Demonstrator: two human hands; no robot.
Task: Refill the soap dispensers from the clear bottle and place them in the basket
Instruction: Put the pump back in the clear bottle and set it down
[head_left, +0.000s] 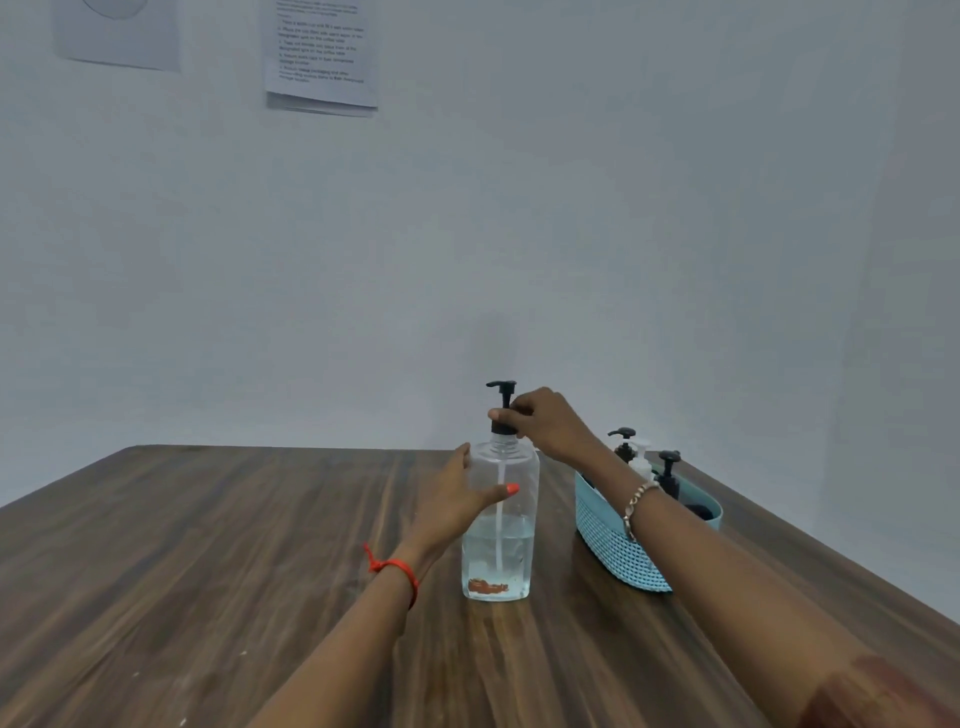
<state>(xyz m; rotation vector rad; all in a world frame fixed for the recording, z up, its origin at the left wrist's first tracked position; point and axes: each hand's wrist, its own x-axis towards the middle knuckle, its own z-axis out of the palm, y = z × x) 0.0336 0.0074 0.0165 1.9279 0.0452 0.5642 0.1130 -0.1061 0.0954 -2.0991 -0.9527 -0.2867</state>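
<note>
Clear bottle (498, 551) stood upright on table (208, 571), lower centre of frame; long axis vertical. Body gripped from left by left hand (457, 499). Black pump collar (503, 428) directly above, pinched by right hand (545, 421). Collar twist about vertical axis judged next. Basket (613, 545) at right.

I see plain office-like room: bare pale wall (571, 234), printed instruction sheets (319, 52) taped up, wood-grain table (182, 545).

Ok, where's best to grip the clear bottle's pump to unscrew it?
Pinch the black collar at the neck, coming from the right and above: it is round, upright and wider than the thin stem. The left hand braces the clear bottle from the left.
</note>
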